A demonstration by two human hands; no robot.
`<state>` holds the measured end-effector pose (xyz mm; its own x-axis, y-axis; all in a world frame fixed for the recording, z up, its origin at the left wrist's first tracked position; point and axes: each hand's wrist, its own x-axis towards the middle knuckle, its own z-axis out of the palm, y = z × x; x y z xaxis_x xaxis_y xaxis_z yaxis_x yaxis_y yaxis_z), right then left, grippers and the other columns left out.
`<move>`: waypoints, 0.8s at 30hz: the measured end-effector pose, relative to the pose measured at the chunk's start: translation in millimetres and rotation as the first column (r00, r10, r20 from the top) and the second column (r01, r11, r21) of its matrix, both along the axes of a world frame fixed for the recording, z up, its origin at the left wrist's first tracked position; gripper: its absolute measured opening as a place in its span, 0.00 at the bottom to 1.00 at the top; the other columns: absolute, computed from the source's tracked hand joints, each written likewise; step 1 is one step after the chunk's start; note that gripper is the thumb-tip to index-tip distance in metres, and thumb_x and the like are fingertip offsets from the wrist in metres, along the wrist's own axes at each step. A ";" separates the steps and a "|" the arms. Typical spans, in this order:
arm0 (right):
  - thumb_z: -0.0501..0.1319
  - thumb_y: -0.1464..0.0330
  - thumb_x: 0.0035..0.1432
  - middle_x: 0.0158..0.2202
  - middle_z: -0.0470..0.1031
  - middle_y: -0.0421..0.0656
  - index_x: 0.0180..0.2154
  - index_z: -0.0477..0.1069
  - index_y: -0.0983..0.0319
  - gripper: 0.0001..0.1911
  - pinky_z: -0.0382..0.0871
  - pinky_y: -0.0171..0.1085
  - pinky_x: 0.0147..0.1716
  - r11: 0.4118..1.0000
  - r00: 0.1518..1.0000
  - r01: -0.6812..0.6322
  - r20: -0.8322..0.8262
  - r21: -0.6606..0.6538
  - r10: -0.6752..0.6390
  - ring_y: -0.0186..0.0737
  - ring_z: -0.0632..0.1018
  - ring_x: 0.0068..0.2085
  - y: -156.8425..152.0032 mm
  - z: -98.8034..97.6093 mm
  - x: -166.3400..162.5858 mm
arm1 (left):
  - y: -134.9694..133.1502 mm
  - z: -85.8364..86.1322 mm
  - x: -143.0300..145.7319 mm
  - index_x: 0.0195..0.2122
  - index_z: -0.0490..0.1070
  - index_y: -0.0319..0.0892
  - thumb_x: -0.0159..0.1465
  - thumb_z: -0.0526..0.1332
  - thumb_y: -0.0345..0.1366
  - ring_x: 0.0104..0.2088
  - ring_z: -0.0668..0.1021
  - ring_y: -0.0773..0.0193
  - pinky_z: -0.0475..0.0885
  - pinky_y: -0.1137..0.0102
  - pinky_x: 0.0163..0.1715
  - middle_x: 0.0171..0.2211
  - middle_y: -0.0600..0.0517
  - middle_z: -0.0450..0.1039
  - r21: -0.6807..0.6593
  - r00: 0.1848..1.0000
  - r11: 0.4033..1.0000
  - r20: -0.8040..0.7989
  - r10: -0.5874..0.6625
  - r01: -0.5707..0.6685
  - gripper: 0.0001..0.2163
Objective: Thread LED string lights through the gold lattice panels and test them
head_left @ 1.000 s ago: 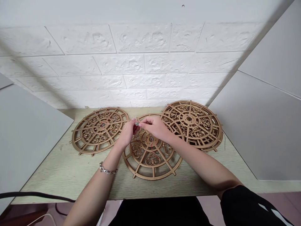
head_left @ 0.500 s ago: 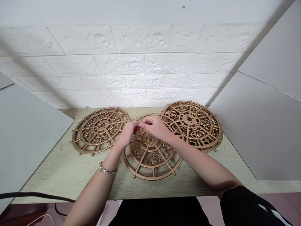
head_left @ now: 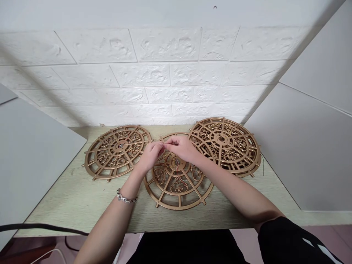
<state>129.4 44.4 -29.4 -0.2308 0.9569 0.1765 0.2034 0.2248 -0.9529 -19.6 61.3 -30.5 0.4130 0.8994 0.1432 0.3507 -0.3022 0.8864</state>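
Note:
My left hand [head_left: 152,154] and my right hand [head_left: 183,148] meet fingertip to fingertip over the far part of the middle gold openwork disc [head_left: 179,208]. Both are closed in a pinch. Thin coloured wires [head_left: 178,167] come from the hub of that disc, and some lead up to the pinched fingers. The fingertips cover whatever small end is between them. The disc lies flat, with scrollwork between its spokes and short tabs round its rim.
Another gold disc [head_left: 95,172] lies to the left, and a stack of similar discs [head_left: 249,170] to the right touches the middle one. White brick-pattern wall [head_left: 156,77] stands behind the pale table [head_left: 110,212]. Grey panels [head_left: 302,154] close both sides. A black cable [head_left: 41,227] crosses the front left corner.
The fingertips have closed further together, covering a small silvery piece that showed between them before. The arms and discs have hardly moved.

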 end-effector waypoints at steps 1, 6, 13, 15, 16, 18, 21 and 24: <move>0.59 0.64 0.51 0.25 0.72 0.39 0.28 0.72 0.66 0.10 0.61 0.32 0.29 1.000 1.000 0.001 0.004 -0.002 -0.001 0.31 0.70 0.28 -0.2 0.2 0.0 | 0.0 -0.3 0.0 0.15 0.53 0.43 0.55 0.46 0.40 0.19 0.58 0.68 0.53 0.71 0.22 0.15 0.56 0.53 0.004 1.000 1.000 -0.001 0.002 -0.002 0.13; 0.59 0.65 0.50 0.24 0.69 0.38 0.28 0.72 0.66 0.10 0.59 0.31 0.27 1.000 1.000 0.005 0.022 -0.018 -0.005 0.29 0.67 0.25 -0.7 0.7 0.1 | 0.9 -2.0 -0.2 0.16 0.53 0.42 0.55 0.47 0.39 0.20 0.58 0.68 0.53 0.71 0.22 0.15 0.56 0.53 0.030 1.000 1.000 -0.004 -0.003 0.003 0.12; 0.59 0.63 0.50 0.24 0.69 0.39 0.28 0.71 0.66 0.11 0.58 0.31 0.26 1.000 0.999 0.002 0.037 -0.019 -0.001 0.30 0.67 0.26 -1.0 1.7 0.7 | 0.1 -2.1 -0.2 0.16 0.53 0.42 0.55 0.47 0.38 0.20 0.58 0.68 0.53 0.72 0.21 0.15 0.56 0.53 0.016 1.000 1.000 0.005 0.001 -0.001 0.12; 0.59 0.62 0.50 0.24 0.69 0.39 0.28 0.71 0.66 0.12 0.58 0.31 0.26 1.000 0.999 -0.001 0.047 -0.018 0.002 0.30 0.67 0.26 -0.9 1.6 1.2 | -0.2 -2.4 -0.2 0.16 0.53 0.42 0.55 0.46 0.38 0.20 0.58 0.68 0.52 0.71 0.21 0.15 0.56 0.52 0.010 1.000 1.000 0.009 0.001 -0.001 0.12; 0.59 0.62 0.50 0.24 0.69 0.39 0.28 0.71 0.66 0.12 0.58 0.31 0.26 1.000 0.999 -0.005 0.050 -0.018 0.005 0.30 0.67 0.26 -0.6 1.3 1.4 | -0.2 -2.8 -0.3 0.16 0.53 0.42 0.55 0.46 0.38 0.20 0.58 0.69 0.52 0.71 0.21 0.15 0.56 0.52 0.012 1.000 1.000 0.011 0.000 -0.001 0.12; 0.59 0.62 0.50 0.24 0.69 0.38 0.28 0.71 0.66 0.12 0.58 0.31 0.25 1.000 0.999 -0.012 0.053 -0.015 0.013 0.30 0.66 0.25 0.0 0.1 1.7 | -0.1 -3.5 -0.1 0.15 0.52 0.42 0.54 0.46 0.39 0.19 0.57 0.69 0.52 0.71 0.21 0.15 0.56 0.52 0.021 1.000 1.000 0.013 0.003 -0.003 0.13; 0.58 0.63 0.51 0.23 0.68 0.38 0.29 0.72 0.66 0.12 0.58 0.31 0.25 1.000 0.997 -0.016 0.074 0.003 0.016 0.29 0.66 0.25 0.7 -1.5 1.3 | -0.5 -3.3 0.7 0.14 0.52 0.42 0.54 0.47 0.39 0.19 0.57 0.69 0.52 0.71 0.21 0.14 0.56 0.52 0.027 1.000 0.999 0.020 0.019 -0.019 0.13; 0.56 0.64 0.53 0.25 0.69 0.39 0.33 0.72 0.65 0.12 0.60 0.32 0.27 1.000 0.993 0.016 0.118 0.024 -0.018 0.30 0.67 0.26 0.0 -0.8 0.7 | -0.1 -2.1 1.1 0.14 0.52 0.42 0.54 0.47 0.38 0.18 0.57 0.69 0.52 0.71 0.20 0.13 0.56 0.52 -0.014 0.998 1.000 0.054 0.027 -0.026 0.13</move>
